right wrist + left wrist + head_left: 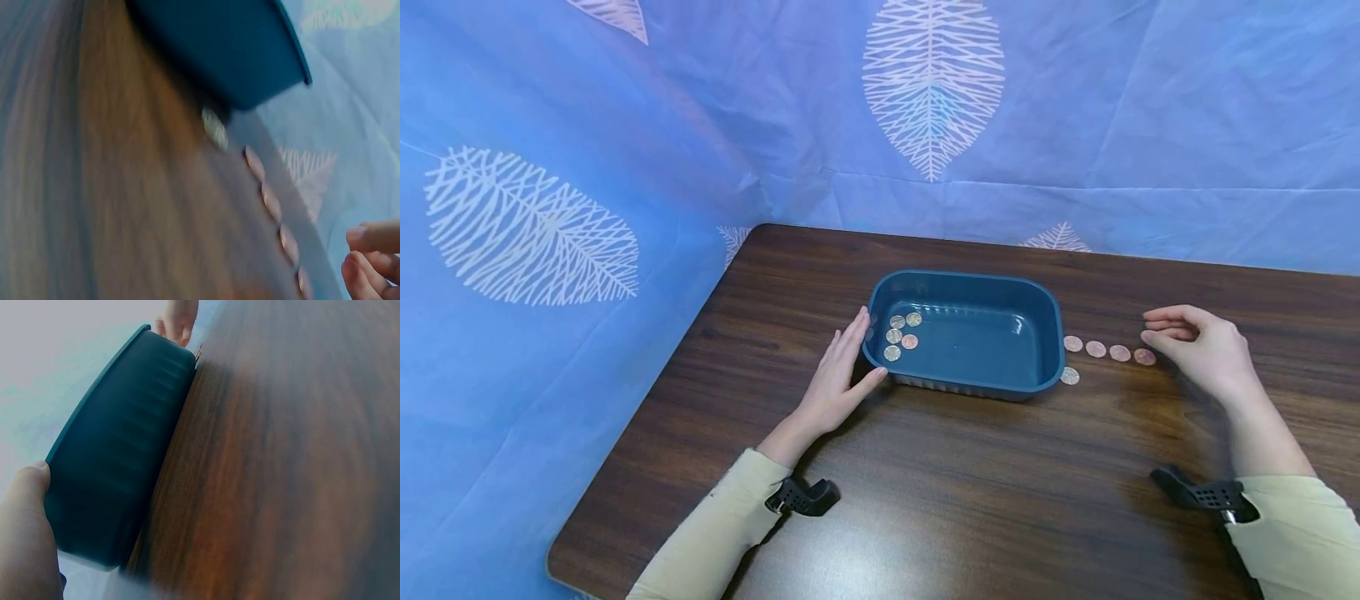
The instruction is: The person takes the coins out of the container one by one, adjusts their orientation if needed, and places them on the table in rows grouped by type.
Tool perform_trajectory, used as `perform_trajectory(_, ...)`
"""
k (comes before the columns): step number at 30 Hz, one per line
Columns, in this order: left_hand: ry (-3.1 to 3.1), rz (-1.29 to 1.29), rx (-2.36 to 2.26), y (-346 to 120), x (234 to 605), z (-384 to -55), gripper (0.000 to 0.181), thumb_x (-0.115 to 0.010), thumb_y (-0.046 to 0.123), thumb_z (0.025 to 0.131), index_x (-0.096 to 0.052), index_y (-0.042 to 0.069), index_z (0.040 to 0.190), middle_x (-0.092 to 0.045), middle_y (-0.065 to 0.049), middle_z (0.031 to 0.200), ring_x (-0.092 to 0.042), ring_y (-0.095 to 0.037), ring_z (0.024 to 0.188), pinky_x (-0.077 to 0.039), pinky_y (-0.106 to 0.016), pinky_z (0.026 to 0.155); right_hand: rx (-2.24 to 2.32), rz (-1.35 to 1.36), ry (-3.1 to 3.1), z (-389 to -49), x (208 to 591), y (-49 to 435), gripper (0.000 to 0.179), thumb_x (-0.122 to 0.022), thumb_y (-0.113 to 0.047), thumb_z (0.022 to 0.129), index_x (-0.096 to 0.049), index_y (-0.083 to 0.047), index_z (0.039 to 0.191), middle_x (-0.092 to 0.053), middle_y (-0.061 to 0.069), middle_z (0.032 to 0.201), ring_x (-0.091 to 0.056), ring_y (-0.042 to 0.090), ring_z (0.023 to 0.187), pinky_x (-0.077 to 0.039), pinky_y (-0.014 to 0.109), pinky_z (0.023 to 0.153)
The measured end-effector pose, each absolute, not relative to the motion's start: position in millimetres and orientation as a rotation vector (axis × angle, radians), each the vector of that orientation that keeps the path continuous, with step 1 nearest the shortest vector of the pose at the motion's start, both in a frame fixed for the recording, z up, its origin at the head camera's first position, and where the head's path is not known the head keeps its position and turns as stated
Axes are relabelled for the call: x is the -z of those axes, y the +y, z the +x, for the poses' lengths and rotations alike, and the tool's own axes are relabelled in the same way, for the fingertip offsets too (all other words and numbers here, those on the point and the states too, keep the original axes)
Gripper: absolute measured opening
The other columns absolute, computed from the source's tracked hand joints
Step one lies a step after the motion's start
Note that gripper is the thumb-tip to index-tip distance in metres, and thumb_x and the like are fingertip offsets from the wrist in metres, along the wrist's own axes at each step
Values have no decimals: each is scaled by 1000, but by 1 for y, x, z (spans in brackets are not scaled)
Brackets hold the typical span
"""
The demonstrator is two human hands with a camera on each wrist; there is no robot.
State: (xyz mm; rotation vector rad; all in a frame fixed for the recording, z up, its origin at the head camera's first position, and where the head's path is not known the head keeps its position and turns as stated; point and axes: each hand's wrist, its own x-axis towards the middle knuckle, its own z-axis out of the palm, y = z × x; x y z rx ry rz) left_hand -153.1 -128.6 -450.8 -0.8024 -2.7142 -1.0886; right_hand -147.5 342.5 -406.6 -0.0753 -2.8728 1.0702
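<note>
Coins lie in blue tray's L end & on counter to its R; L hand, fingers straight, touches tray; R hand, fingers loosely bent, nr outermost coin.

Smooth plastic and metal over wood grain
The tray looks like glossy plastic, ribbed along its outer wall; the coins look metallic, coppery or silvery. The table has a sheeny wood-grain finish, the backdrop is creased cloth, and the sleeves are matt fabric.
</note>
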Motion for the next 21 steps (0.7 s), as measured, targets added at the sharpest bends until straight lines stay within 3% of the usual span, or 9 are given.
perform_trajectory(2,-2715,-802,1089,-129,451,-153,75,-52,39,97,-11,14,155,-7,2,160,-10,-12,144,-8,-48,115,-1172,-79,-2857,-148,402,334,45,-61,-36,93,-58,-3,125,-62,-23,85,-50,-17,74,-41,22,67)
perform_trajectory(4,-2709,-807,1086,-129,452,-153,75,-51,40,98,-11,14,155,-8,1,160,-10,-12,144,-8,-48,115,-1307,-75,-2825,-150,396,324,50,-61,-39,93,-55,-3,128,-57,-28,90,-52,-14,80,-43,16,68)
perform_trajectory(12,-2693,-815,1080,-130,452,-153,76,-46,49,98,-11,13,155,-12,-7,160,-11,-12,144,-9,-50,114,-1714,31,-2653,-161,377,280,39,-64,-30,92,-58,-9,125,-61,-15,105,-58,-3,96,-46,14,79)
perform_trajectory(19,-2692,-818,1069,-130,451,-154,77,-44,52,97,-11,14,155,-11,-5,160,-12,-13,144,-10,-52,114,-2206,273,-2386,-167,364,237,34,-64,-10,92,-56,5,122,-65,3,105,-63,13,97,-52,22,81)
perform_trajectory(21,-2691,-820,1071,-130,452,-153,77,-43,53,97,-11,14,155,-11,-5,160,-12,-13,144,-10,-52,114,-2275,307,-2381,-170,363,225,32,-64,-11,92,-58,2,121,-65,2,106,-62,14,98,-51,23,81)
